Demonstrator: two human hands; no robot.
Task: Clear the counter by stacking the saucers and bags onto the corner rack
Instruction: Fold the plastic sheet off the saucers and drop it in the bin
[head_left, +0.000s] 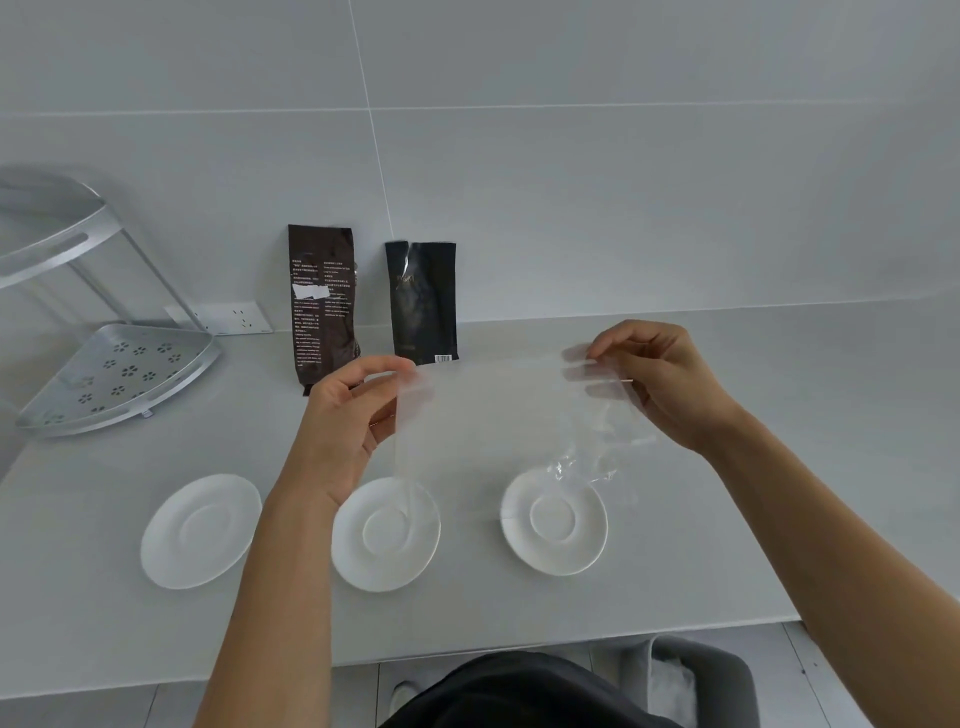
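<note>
Above the bench (779, 467), the left hand (343, 421) and right hand (660, 379) each pinch a top corner of a clear bag (488, 415), stretched sideways, hanging over the middle saucer (387, 535) and right saucer (555, 519); its contents cannot be told. The corner rack (119, 374) far left holds nothing.

You have three white saucers on the counter (675, 545): the left saucer (200, 530), the middle saucer (387, 535) and the right saucer (555, 522). Two dark foil bags lean at the wall: the taller bag (322, 301) and the shorter bag (422, 304). One clear plastic bag (493, 415) is stretched between your two hands, left hand (343, 421) and right hand (660, 379). One two-tier corner rack (119, 374) stands at the left. One wall socket strip (228, 318) sits behind it.
</note>
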